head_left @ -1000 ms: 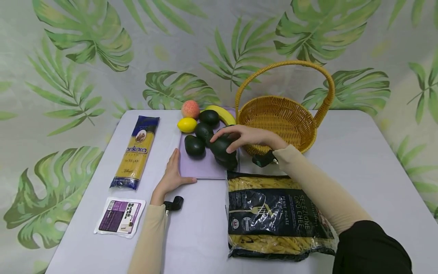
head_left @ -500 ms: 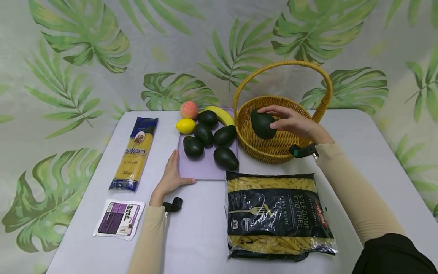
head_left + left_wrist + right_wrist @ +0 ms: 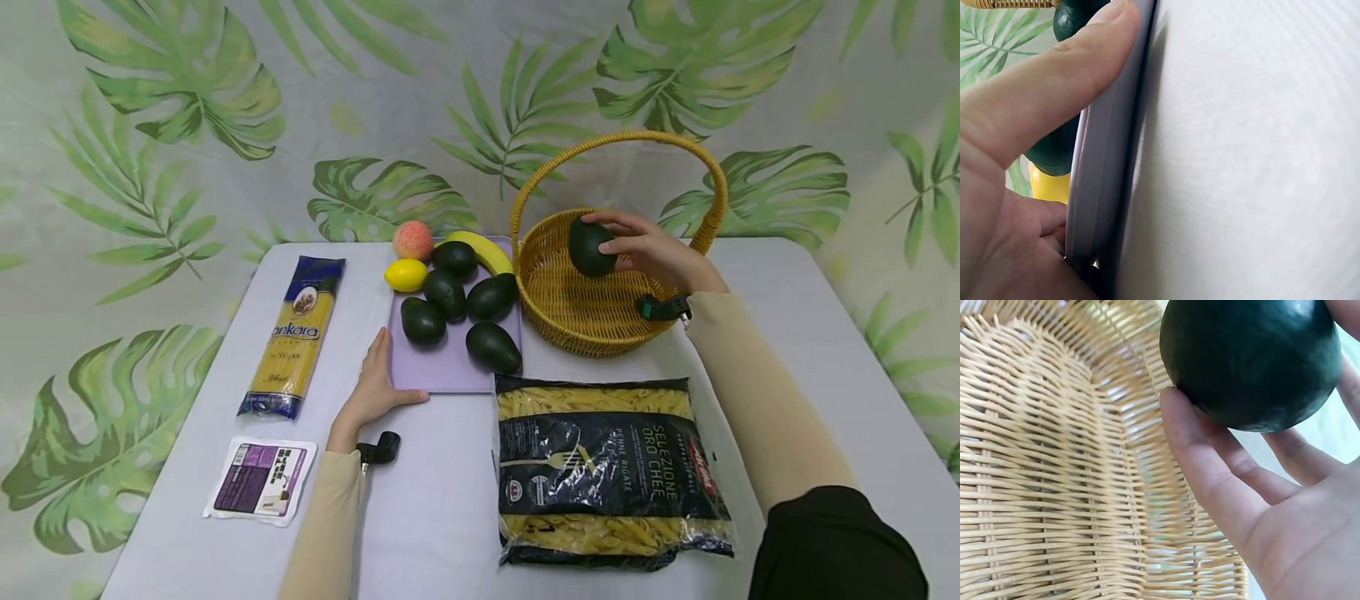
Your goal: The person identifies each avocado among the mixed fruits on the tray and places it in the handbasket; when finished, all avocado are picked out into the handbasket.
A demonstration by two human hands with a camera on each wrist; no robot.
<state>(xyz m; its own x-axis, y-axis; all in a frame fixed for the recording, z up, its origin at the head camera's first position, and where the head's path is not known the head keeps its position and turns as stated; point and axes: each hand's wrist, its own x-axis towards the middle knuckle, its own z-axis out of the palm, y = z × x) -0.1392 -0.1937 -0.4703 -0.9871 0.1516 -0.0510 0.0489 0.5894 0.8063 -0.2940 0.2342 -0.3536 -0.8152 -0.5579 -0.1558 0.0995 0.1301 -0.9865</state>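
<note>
My right hand [image 3: 654,252] holds a dark green avocado [image 3: 590,247] above the wicker basket [image 3: 592,321], under its arched handle. In the right wrist view, fingers and thumb close round the avocado [image 3: 1250,359], with the woven basket [image 3: 1041,475] beside it. My left hand [image 3: 375,387] rests at the near left corner of the lilac tray [image 3: 450,371], fingers along its side and thumb on the front edge. Several avocados [image 3: 493,347] lie on the tray with a banana [image 3: 483,251], a peach [image 3: 412,241] and a lemon [image 3: 406,275].
A large bag of penne [image 3: 600,475] lies in front of the basket. To the left of the tray is a spaghetti pack [image 3: 296,337], and nearer the front is a white and purple packet [image 3: 261,480]. A leaf-patterned cloth [image 3: 375,92] hangs behind the table.
My right hand has lifted an avocado off the tray's right side and carried it right, over the basket, then slightly farther back. My left hand stays at the tray corner.
</note>
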